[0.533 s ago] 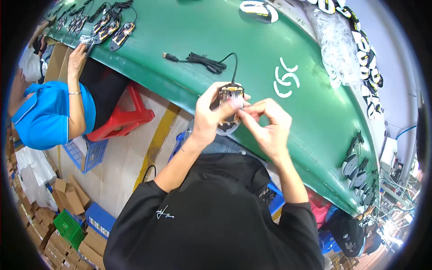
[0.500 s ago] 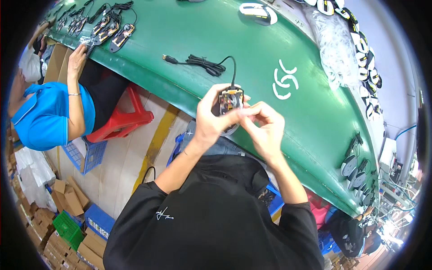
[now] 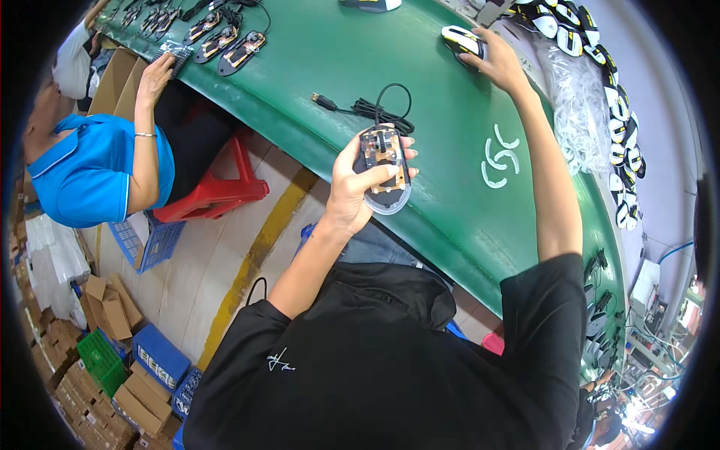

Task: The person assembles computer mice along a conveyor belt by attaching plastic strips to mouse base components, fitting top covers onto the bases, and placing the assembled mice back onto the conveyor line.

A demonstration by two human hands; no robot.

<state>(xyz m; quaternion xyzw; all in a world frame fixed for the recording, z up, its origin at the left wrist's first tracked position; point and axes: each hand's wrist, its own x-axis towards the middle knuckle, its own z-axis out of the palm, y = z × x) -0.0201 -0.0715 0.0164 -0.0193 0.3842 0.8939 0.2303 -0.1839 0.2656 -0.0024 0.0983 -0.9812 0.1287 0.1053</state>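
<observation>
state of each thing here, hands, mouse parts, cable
left hand: shut on mouse base, held above the table edge
mouse base: open, circuit board exposed, no top cover
cable: bundled, lying on the green table
right hand: stretched out, resting on mouse shell
mouse shell: lying on the table, apart from the base

Your table (image 3: 315,67) is green; the mouse base (image 3: 384,166) shows a brown board; the mouse shell (image 3: 463,43) is white with black.

red stool (image 3: 217,196) under the green table's (image 3: 450,202) near edge | blue crate (image 3: 146,241) on the floor | cardboard boxes (image 3: 112,315) lower left | co-worker in blue shirt (image 3: 90,176) seated left
</observation>
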